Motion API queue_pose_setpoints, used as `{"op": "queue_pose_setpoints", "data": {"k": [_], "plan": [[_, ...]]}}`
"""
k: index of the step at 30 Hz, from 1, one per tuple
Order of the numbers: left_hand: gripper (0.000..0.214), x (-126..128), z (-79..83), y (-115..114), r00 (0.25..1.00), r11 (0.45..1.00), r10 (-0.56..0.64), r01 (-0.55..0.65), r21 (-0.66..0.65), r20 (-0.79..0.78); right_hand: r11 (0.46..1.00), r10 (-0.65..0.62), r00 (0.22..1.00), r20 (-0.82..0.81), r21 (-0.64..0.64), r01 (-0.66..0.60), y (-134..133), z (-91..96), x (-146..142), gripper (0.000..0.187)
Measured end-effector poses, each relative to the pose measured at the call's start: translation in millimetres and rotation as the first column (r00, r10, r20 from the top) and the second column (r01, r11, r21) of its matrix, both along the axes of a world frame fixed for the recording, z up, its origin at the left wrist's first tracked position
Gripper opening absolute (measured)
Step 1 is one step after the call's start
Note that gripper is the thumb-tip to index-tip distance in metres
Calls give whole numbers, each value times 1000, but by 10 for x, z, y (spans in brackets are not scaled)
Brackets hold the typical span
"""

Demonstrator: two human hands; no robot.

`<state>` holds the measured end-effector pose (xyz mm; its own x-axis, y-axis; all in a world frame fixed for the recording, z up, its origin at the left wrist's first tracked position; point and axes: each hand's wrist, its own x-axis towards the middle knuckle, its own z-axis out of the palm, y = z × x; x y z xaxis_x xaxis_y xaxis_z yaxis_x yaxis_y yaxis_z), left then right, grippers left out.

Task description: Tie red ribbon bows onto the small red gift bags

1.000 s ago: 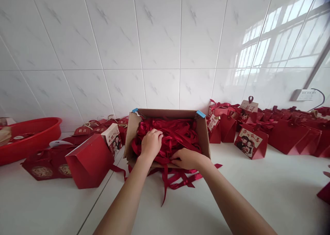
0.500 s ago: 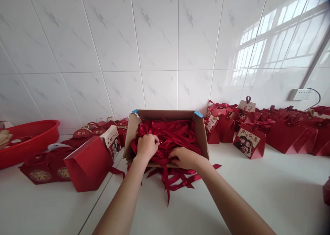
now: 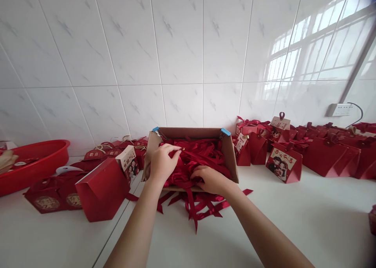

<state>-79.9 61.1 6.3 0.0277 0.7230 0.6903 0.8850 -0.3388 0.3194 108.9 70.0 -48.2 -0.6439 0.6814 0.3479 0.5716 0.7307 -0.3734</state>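
Note:
A cardboard box (image 3: 231,152) full of dark red satin ribbons (image 3: 205,148) stands against the wall in the head view. My left hand (image 3: 164,162) is over the box's left half, thumb and forefinger pinched together on a red ribbon. A tiny gold-coloured piece (image 3: 183,149) shows right at those fingertips. Lower and to the right, my right hand (image 3: 210,178) rests at the front of the box, its fingers curled into the ribbons and partly hidden by them. Several loose ribbon ends (image 3: 202,205) hang over the front edge onto the table.
On the left are red gift boxes (image 3: 102,191) and a red plastic basin (image 3: 38,160). Rows of red gift boxes (image 3: 326,154) line the right, one with a printed couple (image 3: 283,164) nearest. Behind is a tiled wall (image 3: 182,56) with a power socket (image 3: 340,109).
My left hand has lifted slightly up and to the left, and the gold-coloured piece has risen with its fingertips. My right hand has barely moved. The view has tilted up a little.

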Motion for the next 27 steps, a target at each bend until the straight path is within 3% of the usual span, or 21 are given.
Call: {"op": "queue_pose_setpoints", "data": {"k": [5, 8, 10, 15, 18, 23, 25, 27], "plan": [[19, 86, 271, -383, 974, 965, -222, 211, 157, 54, 978, -88, 950, -301, 155, 140, -68, 129, -62, 30], [18, 170, 347, -561, 925, 908, -376, 357, 218, 49, 939, 81, 779, -622, 309, 149, -206, 292, -41, 28], [19, 223, 370, -637, 903, 882, -429, 413, 227, 25, 905, 231, 658, -717, 407, 126, -315, 402, -10, 27], [21, 311, 397, -742, 864, 844, -502, 485, 231, 22, 861, 359, 582, -729, 500, 95, -484, 555, 45, 16], [19, 344, 406, -772, 866, 854, -497, 477, 209, 53, 857, 370, 595, -714, 509, 79, -503, 564, 53, 14], [21, 379, 384, -748, 878, 874, -474, 458, 160, 73, 903, 334, 576, -746, 428, 32, -476, 535, 47, 13], [22, 378, 369, -720, 891, 889, -449, 438, 136, 64, 927, 262, 569, -779, 367, 75, -438, 546, 97, 11], [22, 357, 354, -688, 915, 911, -402, 394, 120, 49, 931, 178, 514, -839, 313, 187, -385, 591, 231, 9]]}}
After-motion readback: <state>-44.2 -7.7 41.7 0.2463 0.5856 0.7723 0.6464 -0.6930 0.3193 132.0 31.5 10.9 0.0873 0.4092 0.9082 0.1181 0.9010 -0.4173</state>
